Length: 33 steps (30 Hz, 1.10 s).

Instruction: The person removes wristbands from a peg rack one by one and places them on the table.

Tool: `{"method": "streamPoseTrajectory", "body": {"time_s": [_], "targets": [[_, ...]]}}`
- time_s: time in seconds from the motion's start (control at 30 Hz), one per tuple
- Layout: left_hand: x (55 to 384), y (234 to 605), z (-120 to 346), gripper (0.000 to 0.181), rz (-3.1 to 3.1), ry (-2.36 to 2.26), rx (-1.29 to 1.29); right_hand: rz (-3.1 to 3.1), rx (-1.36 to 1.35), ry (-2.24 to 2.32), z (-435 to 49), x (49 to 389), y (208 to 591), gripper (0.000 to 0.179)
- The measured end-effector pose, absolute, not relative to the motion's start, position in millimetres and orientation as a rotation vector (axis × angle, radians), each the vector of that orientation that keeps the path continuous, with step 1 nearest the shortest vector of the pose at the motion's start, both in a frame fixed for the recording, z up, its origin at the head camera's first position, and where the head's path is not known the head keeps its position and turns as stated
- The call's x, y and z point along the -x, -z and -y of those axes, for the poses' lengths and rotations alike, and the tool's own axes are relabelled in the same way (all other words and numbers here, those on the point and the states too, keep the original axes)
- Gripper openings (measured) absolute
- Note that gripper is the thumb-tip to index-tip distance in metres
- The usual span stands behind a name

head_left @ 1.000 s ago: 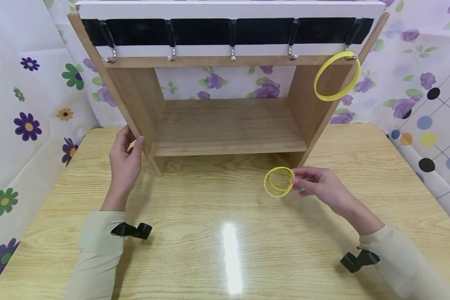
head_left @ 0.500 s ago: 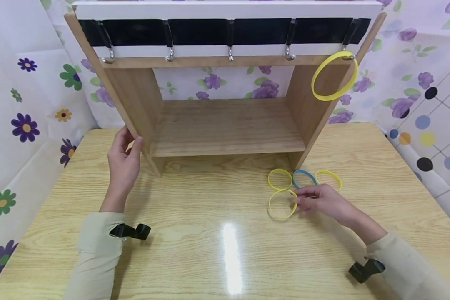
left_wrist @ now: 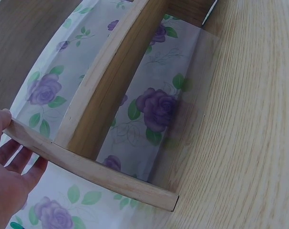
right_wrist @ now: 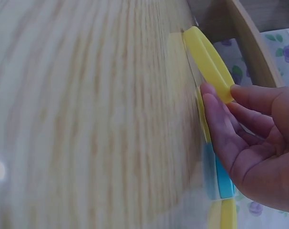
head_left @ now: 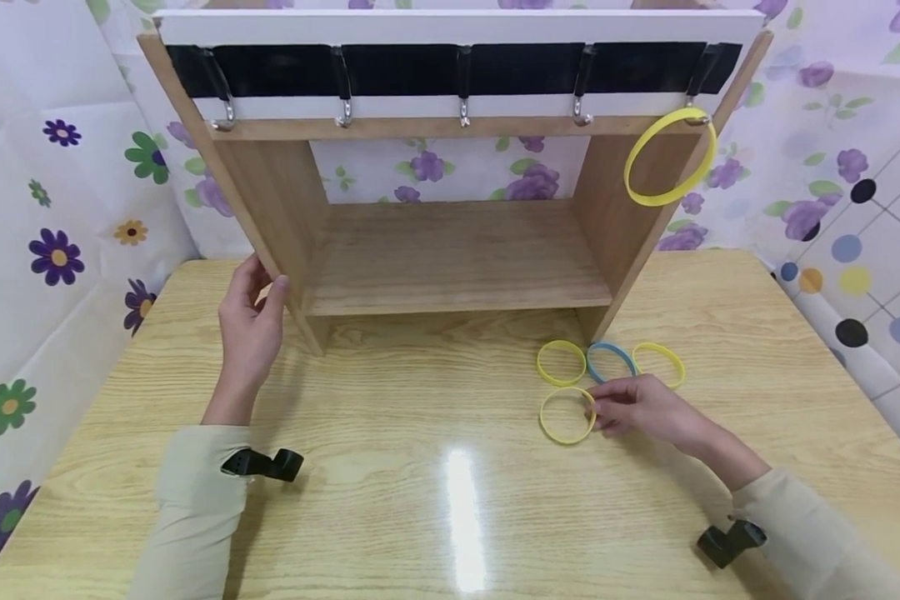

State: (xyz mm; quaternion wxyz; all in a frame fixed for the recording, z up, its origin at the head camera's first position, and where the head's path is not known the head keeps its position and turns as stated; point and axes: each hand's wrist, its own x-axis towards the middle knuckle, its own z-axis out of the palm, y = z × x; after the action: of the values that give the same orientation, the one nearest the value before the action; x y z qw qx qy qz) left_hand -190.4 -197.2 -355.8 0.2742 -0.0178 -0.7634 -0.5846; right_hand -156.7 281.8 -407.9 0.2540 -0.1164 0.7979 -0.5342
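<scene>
My right hand pinches a thin yellow ring between thumb and fingers, low over the table. In the right wrist view this yellow ring tilts, its far edge at or close to the tabletop. Just beyond lie another yellow ring, a blue ring and a third yellow ring in a row. My left hand grips the left side panel of a wooden shelf; the left wrist view shows its fingers around the panel's edge.
Several metal hooks line the shelf's top rail. From the rightmost one hangs a larger-looking yellow ring. Flower-patterned sheets surround the wooden table at the left, back and right.
My right hand has drawn the yellow ring toward me and lowered it, uncovering the blue and yellow rings behind. The left hand keeps its grip on the shelf panel.
</scene>
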Motion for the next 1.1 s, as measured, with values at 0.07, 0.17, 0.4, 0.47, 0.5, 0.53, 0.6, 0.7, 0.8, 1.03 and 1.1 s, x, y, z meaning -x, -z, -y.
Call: {"method": "streamPoseTrajectory", "body": {"time_s": [0.07, 0.17, 0.4, 0.47, 0.5, 0.53, 0.6, 0.7, 0.8, 1.03, 1.1], "targets": [[190.3, 356.1, 196.7, 0.042, 2.047, 1.576, 0.049, -2.187, 0.314, 1.446, -281.5, 155.9, 408.4, 0.039], [190.0, 356.0, 196.3, 0.042, 2.053, 1.572, 0.048, -2.207, 0.316, 1.44, -280.8, 155.0, 408.7, 0.04], [190.4, 356.0, 195.9, 0.042, 2.049, 1.58, 0.049, -2.266, 0.316, 1.429, -279.6, 153.6, 407.8, 0.037], [190.8, 356.4, 195.7, 0.041, 2.04, 1.583, 0.046, -2.281, 0.317, 1.433, -279.7, 153.7, 407.9, 0.036], [191.0, 356.6, 195.6, 0.041, 2.037, 1.584, 0.045, -2.284, 0.319, 1.435, -279.8, 153.8, 408.0, 0.035], [191.1, 356.6, 195.6, 0.041, 2.035, 1.584, 0.045, -2.287, 0.32, 1.436, -280.0, 153.8, 408.2, 0.035], [190.9, 356.3, 195.4, 0.041, 2.039, 1.581, 0.043, -2.294, 0.321, 1.435, -280.4, 153.7, 408.4, 0.034], [190.2, 355.1, 195.5, 0.041, 2.051, 1.575, 0.043, -2.312, 0.323, 1.43, -280.6, 153.5, 407.4, 0.034], [189.9, 354.3, 195.6, 0.042, 2.063, 1.57, 0.042, -2.357, 0.322, 1.416, -280.8, 153.8, 405.3, 0.033], [189.9, 354.2, 195.1, 0.041, 2.06, 1.568, 0.043, -2.41, 0.307, 1.445, -283.7, 159.9, 392.7, 0.037], [189.7, 354.4, 195.2, 0.041, 2.052, 1.572, 0.046, -2.424, 0.314, 1.466, -284.4, 162.3, 384.6, 0.037]]}}
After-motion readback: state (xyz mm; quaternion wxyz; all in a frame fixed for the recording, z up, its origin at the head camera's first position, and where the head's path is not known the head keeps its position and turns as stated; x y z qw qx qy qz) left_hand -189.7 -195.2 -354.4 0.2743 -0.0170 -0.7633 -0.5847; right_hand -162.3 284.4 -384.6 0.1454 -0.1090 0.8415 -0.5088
